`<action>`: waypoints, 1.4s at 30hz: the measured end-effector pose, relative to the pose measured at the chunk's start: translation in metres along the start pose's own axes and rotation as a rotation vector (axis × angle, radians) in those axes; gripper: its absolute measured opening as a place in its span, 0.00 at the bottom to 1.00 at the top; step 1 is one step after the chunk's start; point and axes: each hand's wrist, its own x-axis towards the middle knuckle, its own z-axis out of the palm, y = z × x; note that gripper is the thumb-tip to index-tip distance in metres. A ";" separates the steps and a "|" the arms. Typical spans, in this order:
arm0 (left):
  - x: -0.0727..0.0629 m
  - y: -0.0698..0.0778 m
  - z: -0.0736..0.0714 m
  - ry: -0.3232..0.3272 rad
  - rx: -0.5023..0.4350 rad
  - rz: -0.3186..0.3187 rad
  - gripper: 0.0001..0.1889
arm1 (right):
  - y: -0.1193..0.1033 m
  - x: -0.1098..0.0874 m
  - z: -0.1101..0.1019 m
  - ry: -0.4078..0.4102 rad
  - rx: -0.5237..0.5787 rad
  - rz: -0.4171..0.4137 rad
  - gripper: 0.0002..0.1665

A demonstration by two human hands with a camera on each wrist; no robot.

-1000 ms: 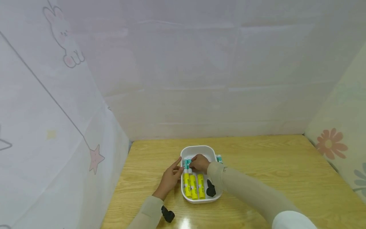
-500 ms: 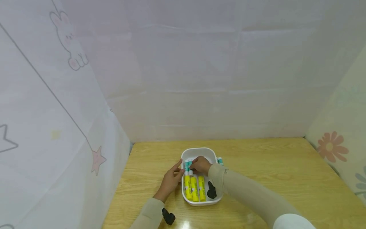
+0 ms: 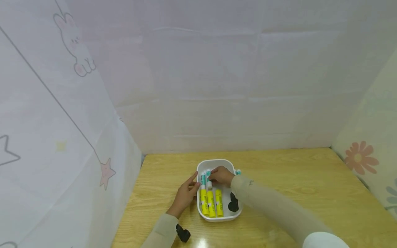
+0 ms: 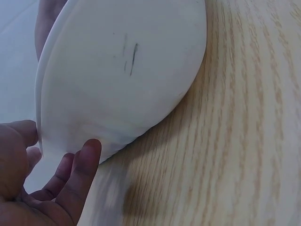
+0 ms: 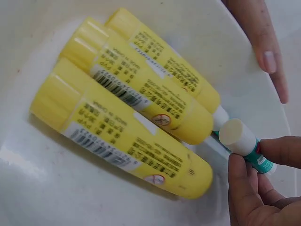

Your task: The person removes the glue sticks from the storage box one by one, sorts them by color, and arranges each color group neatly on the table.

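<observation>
A white plastic container (image 3: 229,217) stands on the table. My right hand (image 3: 221,175) reaches into it and pinches a small white-and-green glue stick (image 5: 237,136) between thumb and fingers. To the left of that stick, a second green-and-white glue stick (image 3: 203,181) lies along the wall. Three larger yellow glue sticks (image 5: 127,136) lie side by side in the near half. My left hand (image 3: 183,198) is at the container's left side; its fingertips (image 4: 90,149) touch the outer wall and rim, the fingers loosely extended.
Just outside the container's right rim, the end of a green-and-white stick (image 3: 238,172) shows, the rest hidden by my right sleeve (image 3: 273,203). The wooden table (image 3: 294,168) is bounded by a plain cloth at the back (image 3: 217,86) and printed cloths at the sides.
My right hand has shifted slightly right and away from me with the pinched glue stick, widening the gap from the stick by the left wall. The left hand stays put.
</observation>
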 end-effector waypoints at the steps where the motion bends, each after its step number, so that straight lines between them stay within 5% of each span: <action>1: 0.001 0.000 0.000 0.002 0.004 0.002 0.28 | -0.002 -0.002 -0.003 -0.004 0.025 -0.012 0.24; 6: 0.004 -0.002 0.000 0.021 0.025 -0.008 0.27 | -0.018 -0.013 -0.023 -0.038 0.156 -0.050 0.25; 20: 0.004 -0.002 -0.003 0.034 0.061 -0.013 0.27 | -0.055 -0.039 -0.118 -0.133 0.257 -0.165 0.30; 31: 0.003 -0.002 0.000 0.042 0.066 -0.023 0.27 | -0.036 -0.048 -0.176 -0.101 0.273 -0.173 0.33; 42: 0.001 0.000 0.002 0.038 0.059 -0.025 0.27 | 0.006 -0.042 -0.191 -0.074 0.303 -0.089 0.33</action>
